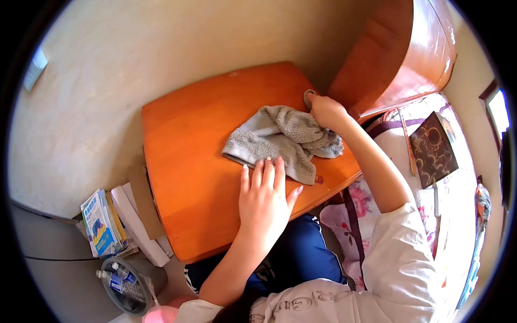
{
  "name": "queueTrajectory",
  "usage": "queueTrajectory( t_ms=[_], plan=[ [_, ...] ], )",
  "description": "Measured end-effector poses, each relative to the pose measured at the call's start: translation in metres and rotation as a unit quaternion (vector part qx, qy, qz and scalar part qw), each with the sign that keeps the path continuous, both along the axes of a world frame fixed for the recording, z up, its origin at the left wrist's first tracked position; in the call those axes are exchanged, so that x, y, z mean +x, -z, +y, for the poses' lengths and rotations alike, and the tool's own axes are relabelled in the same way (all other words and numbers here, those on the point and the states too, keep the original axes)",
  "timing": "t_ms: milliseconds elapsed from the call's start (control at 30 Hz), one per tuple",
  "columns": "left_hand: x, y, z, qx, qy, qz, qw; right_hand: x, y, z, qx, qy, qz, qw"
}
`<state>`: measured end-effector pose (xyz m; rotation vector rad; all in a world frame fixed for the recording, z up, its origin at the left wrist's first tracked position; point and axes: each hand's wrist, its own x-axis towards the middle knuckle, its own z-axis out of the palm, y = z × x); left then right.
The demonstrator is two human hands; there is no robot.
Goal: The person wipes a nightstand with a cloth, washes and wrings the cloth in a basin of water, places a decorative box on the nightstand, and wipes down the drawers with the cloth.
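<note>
A grey terry towel [285, 139] lies crumpled on the orange wooden table [188, 145]. My left hand [263, 196] rests palm down at the table's near side, fingers stretched out, its fingertips at the towel's lower edge. At the table's far right corner, my right hand [328, 112] is closed, with a small grey fold of what looks like the towel showing at its fingertips. The hand hides where that fold joins the rest. Near the towel's lower right corner, a small dark reddish mark shows on the tabletop.
A curved reddish-brown wooden panel [377, 59] rises beside the right corner. To the right, a dark patterned box [433, 151] sits on floral bedding [361, 199]. Books [102, 223] and a bin [126, 285] holding plastic bottles stand at lower left. A wall borders the table's far side.
</note>
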<state>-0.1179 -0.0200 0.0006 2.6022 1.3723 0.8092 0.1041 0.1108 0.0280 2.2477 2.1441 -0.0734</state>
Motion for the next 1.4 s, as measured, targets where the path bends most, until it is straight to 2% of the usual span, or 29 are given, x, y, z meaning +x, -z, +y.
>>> queueTrajectory(
  t_ms=[67,167,300,567,633,700,800,900,933,1033,1067,1167,1267,1367,1400],
  plan=[
    [0.001,0.002,0.0,0.0,-0.003,0.007,1.0,-0.005,-0.002,0.008,-0.03,0.035,-0.005,0.999],
    [0.001,0.003,-0.002,-0.008,-0.008,0.016,1.0,0.022,0.038,0.057,0.102,0.002,0.083,0.991],
    [0.003,0.002,-0.001,-0.029,-0.008,0.02,0.999,0.012,0.012,0.087,0.057,0.009,0.136,0.989],
    [0.012,0.015,0.007,-0.009,-0.015,0.009,1.0,0.008,0.03,0.144,0.098,0.067,0.142,0.983],
    [0.014,0.013,0.008,-0.022,-0.019,0.028,0.999,0.008,0.024,0.151,0.041,0.079,0.143,0.986],
    [0.017,0.01,0.014,-0.035,-0.021,0.042,0.998,0.007,0.02,0.163,0.004,0.064,0.125,0.99],
    [0.018,0.007,0.018,-0.046,-0.02,0.043,0.998,-0.007,0.031,0.141,0.099,-0.102,0.178,0.974],
    [0.019,0.002,0.018,-0.053,-0.021,0.038,0.998,0.001,0.03,0.137,0.112,-0.198,0.105,0.968],
    [0.019,0.002,0.016,-0.057,-0.025,0.038,0.997,0.006,0.027,0.137,0.098,-0.099,0.054,0.989],
    [0.019,0.006,0.018,-0.048,-0.024,0.03,0.998,0.003,0.019,0.149,0.022,0.018,0.105,0.994],
    [0.019,0.006,0.019,-0.044,-0.026,0.031,0.998,0.0,0.019,0.152,0.029,0.002,0.11,0.993],
    [0.02,0.005,0.017,-0.038,-0.028,0.028,0.998,-0.02,0.033,0.148,0.067,-0.21,0.216,0.951],
    [0.023,0.006,0.016,-0.033,-0.032,0.014,0.999,-0.046,0.029,0.134,0.046,-0.278,0.174,0.943],
    [0.018,0.01,0.014,-0.024,-0.032,0.014,0.999,-0.023,0.008,0.14,-0.018,-0.087,0.048,0.995],
    [0.018,0.012,0.014,-0.02,-0.031,0.011,0.999,-0.009,0.013,0.147,0.007,-0.052,0.091,0.994]
  ],
)
